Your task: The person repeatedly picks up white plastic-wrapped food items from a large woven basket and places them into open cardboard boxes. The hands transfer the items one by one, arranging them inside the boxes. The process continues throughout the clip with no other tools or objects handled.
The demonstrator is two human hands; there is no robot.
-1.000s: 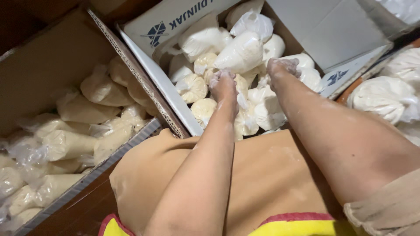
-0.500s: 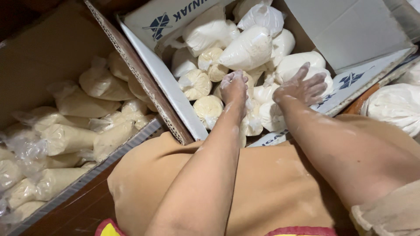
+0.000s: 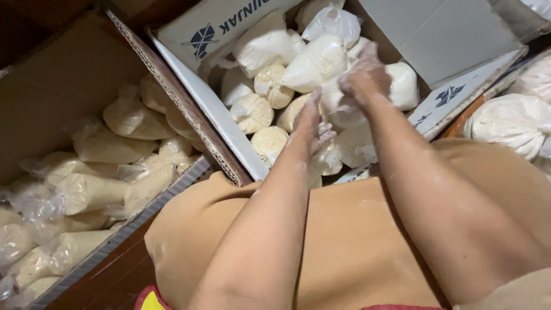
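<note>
**Clear bag of white powder, in hand**

Clear plastic bag (image 3: 338, 100), filled with white powder, soft and bulging. Held tilted above the heap of similar bags in the white cardboard box (image 3: 227, 123), neck gathered in the right hand (image 3: 364, 74).

packing or storage room, cardboard boxes (image 3: 86, 80) crammed with tied flour-filled plastic bags (image 3: 264, 49)

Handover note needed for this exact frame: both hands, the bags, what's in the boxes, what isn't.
Left hand: open, fingers spread, over the bags in the white carton; no grip visible.
Right hand: closed on a white powder-filled bag, lifted slightly above the pile.
White carton: partly full of tied bags.
Brown cardboard box at left: also holds tied bags.
More filled bags lie outside the carton, at right; not boxed.
</note>
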